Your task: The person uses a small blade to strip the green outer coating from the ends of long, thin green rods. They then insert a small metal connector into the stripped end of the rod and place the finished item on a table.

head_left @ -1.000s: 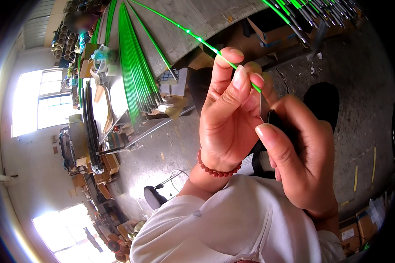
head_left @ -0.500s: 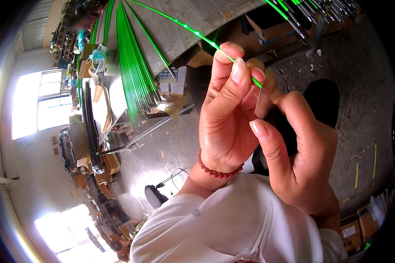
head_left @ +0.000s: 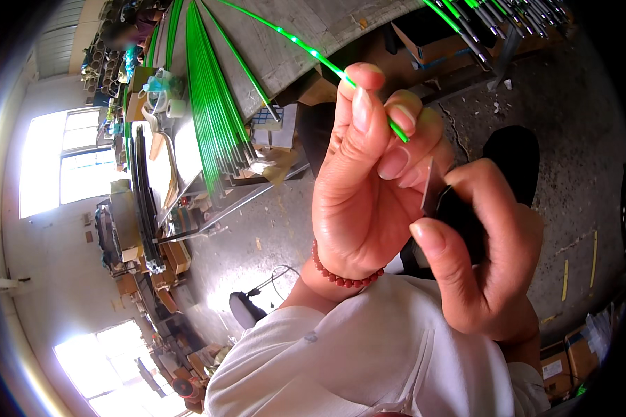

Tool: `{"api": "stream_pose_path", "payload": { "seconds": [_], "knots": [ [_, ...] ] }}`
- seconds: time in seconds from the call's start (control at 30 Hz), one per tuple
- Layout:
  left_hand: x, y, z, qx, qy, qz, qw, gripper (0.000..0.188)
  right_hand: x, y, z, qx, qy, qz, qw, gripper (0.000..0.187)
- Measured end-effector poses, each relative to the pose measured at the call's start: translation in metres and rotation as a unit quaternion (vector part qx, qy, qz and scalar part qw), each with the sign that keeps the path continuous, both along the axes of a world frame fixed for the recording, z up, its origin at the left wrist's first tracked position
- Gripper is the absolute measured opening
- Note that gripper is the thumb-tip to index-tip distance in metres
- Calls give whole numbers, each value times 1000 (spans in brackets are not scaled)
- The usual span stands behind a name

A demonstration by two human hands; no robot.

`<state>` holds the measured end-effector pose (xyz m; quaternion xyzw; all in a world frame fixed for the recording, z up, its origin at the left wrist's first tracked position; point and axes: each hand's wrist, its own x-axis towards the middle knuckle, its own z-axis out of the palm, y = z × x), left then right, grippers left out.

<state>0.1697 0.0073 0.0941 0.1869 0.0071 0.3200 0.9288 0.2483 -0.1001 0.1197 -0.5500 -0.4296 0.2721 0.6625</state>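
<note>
My left hand (head_left: pixel 358 167), with a red bead bracelet (head_left: pixel 346 281) at its wrist, pinches a thin glossy green rod (head_left: pixel 313 54) between thumb and forefinger. The rod's near end sticks out past these fingers, and its far part runs up over the table. Just below that end, my right hand (head_left: pixel 483 243) is curled around a thin, flat, blade-like piece (head_left: pixel 430 189). The piece stands on edge between the two hands, apart from the rod. Exactly how the right fingers grip it is partly hidden.
On the grey table (head_left: pixel 285 31) lies a fan of green rods (head_left: pixel 212 104), with one single rod (head_left: pixel 240 62) beside it. More rods with dark ends (head_left: pixel 490 24) overhang at the upper right. Cardboard boxes (head_left: pixel 424 38) sit under the table. A person (head_left: pixel 135 31) is at the far left.
My right hand has moved slightly right and down with the blade-like piece, away from the rod's end. The piece now shows more of its flat side. My left hand keeps holding the rod.
</note>
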Motion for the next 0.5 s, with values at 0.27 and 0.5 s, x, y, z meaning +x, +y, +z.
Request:
{"api": "stream_pose_path", "payload": {
  "seconds": [0.27,0.5],
  "knots": [
    [-1,3,-9,9,-45,-33,998,21,-10,5,1,-4,75,-36,997,22],
    [-2,-6,1,-6,40,-4,999,19,-5,5,-17,76,50,-111,990,35]
  ]
}}
